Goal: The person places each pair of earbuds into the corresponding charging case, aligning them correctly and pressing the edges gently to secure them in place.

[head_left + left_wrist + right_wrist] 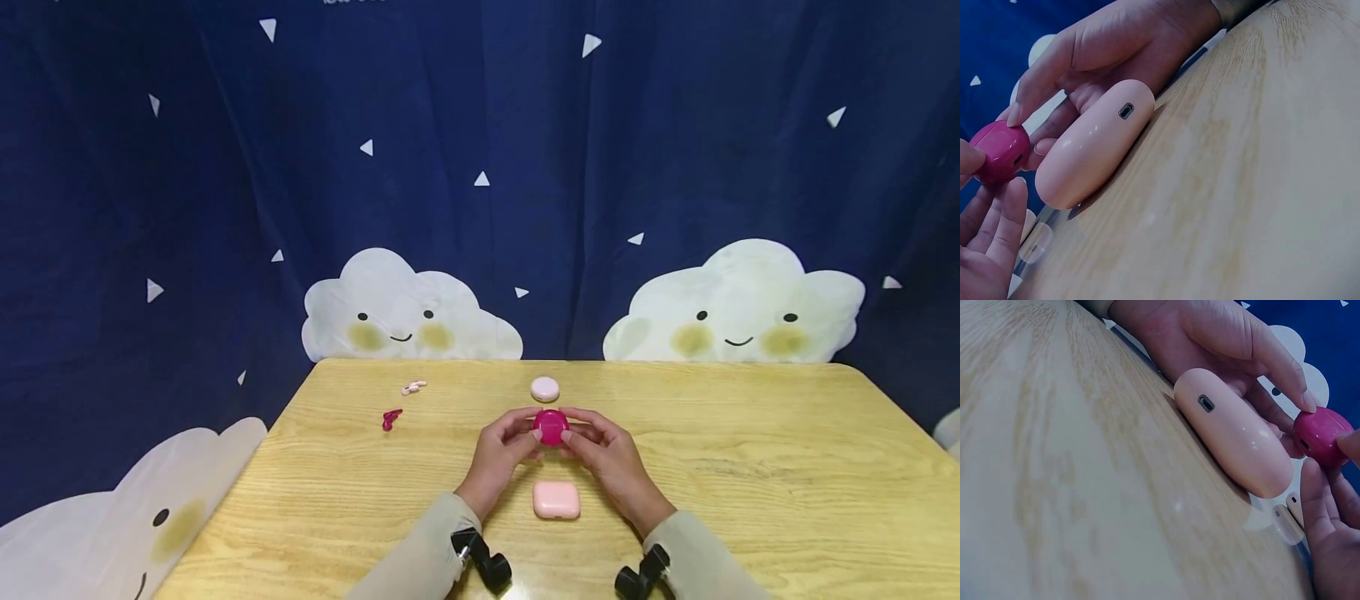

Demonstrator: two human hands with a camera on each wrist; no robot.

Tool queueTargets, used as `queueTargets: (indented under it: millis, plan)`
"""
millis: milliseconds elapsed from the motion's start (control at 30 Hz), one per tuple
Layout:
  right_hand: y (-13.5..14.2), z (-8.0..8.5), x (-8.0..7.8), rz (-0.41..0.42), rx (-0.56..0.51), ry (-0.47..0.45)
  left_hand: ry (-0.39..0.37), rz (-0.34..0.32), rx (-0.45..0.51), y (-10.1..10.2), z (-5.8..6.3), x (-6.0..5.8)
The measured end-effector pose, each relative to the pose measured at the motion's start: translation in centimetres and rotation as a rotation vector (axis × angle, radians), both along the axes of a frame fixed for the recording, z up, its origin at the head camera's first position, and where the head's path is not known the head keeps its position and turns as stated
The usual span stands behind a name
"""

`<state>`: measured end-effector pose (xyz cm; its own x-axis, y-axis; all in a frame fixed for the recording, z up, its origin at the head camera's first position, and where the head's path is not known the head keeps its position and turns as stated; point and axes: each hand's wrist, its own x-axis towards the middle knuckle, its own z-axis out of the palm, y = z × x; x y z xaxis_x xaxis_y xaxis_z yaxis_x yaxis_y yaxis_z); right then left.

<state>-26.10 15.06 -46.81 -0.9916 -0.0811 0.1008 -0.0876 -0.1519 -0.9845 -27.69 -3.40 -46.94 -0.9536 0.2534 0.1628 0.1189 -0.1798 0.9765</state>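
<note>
Magenta round case, pinched by thumbs and fingers of both hands, left hand and right hand, over wooden surface. Directly beyond: pale round case. Nearer: pink oblong case. Toward left edge: magenta earbuds, pale pink earbuds, well apart from hands.

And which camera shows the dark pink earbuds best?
The head view: there the dark pink earbuds lie uncovered on the wooden table, to the left of the left hand. Neither wrist view shows them at all.
</note>
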Motion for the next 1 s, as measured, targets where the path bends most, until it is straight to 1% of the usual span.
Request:
queueTargets:
  millis: [167,367,567,700,867,1000]
  plan:
    - [0.03,0.02,0.04,0.013,0.000,0.003,-0.016,0.007,-0.005,0.01,0.08,0.10]
    - [0.03,0.29,-0.01,0.009,0.010,0.027,-0.004,0.011,-0.014,0.10,0.23,-0.08]
    - [0.06,0.24,-0.06,0.008,0.024,0.014,-0.017,0.017,-0.018,0.12,0.10,-0.12]
    - [0.12,0.19,-0.06,0.015,0.014,0.018,-0.012,0.016,-0.012,0.11,-0.05,-0.20]
    - [0.18,0.03,-0.04,0.034,0.000,0.013,-0.030,0.015,-0.016,0.05,-0.19,-0.09]
    - [0.16,-0.08,-0.07,0.042,-0.005,0.039,-0.028,0.007,-0.005,0.05,-0.13,-0.08]
